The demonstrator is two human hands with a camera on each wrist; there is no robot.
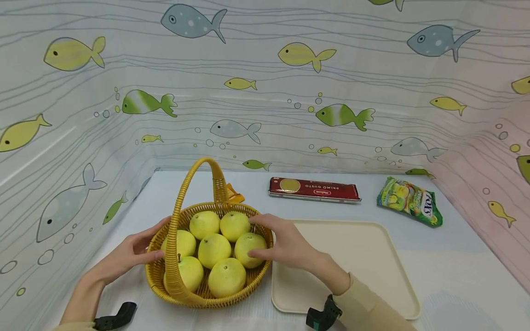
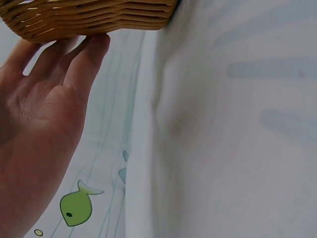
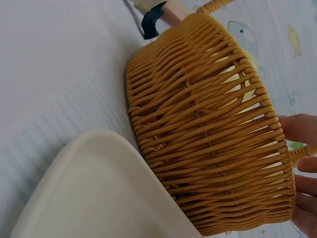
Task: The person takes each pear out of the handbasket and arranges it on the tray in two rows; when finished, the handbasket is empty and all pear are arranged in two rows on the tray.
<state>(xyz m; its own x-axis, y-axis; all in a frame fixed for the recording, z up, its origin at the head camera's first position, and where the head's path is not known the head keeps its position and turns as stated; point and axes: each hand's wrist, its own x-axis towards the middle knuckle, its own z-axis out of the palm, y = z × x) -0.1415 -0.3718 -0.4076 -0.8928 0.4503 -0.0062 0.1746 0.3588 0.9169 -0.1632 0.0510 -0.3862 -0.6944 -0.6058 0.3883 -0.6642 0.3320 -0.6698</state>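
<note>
A woven yellow-brown basket (image 1: 225, 301) with a tall arched handle (image 1: 182, 202) holds several round yellow-green fruits (image 1: 214, 250). At its left side, my left hand (image 1: 126, 253) holds the basket, thumb at the rim and fingers against the outer wall. The left wrist view shows these fingertips (image 2: 99, 44) right at the weave. My right hand (image 1: 285, 243) reaches over the right rim, its fingers and thumb around the rightmost fruit (image 1: 244, 253). From the right wrist, the basket wall (image 3: 208, 129) hides that fruit, and the fingers (image 3: 299, 129) show beyond the rim.
A cream tray (image 1: 343, 266) lies just right of the basket. Behind it lies a dark red Melissa Primo Gusto pack (image 1: 314, 189), with a green Fox's bag (image 1: 410, 202) farther right. An orange packet (image 1: 235, 195) shows partly behind the basket. Fish-patterned sheeting (image 1: 265, 105) encloses the table.
</note>
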